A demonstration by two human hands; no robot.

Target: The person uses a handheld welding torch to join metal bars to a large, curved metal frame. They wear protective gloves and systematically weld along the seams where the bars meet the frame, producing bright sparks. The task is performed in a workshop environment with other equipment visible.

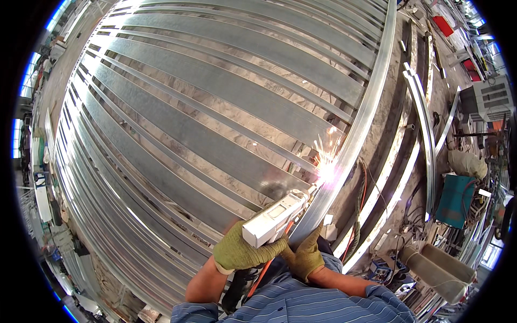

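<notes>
A metal frame of long flat slats [215,89] and narrower bars lies before me, joined to a bright side rail [353,148] on the right. My left hand [237,250], in a green-yellow work glove, is wrapped around a white boxy handheld welding torch [274,218]. Its nozzle points at the rail's inner edge, where a white-pink glare [327,171] throws sparks upward. The glare hides the joint itself. My right hand [307,255], gloved alike, lies across the near part of the rail, gripping it close beside the left glove.
An orange cable [261,279] runs down from the torch. Right of the frame, long metal beams [396,161] and bent strips [423,116] lie on the dusty floor. Farther right are a teal box [455,200], a grey machine cabinet [487,99] and channel-shaped pieces [439,272].
</notes>
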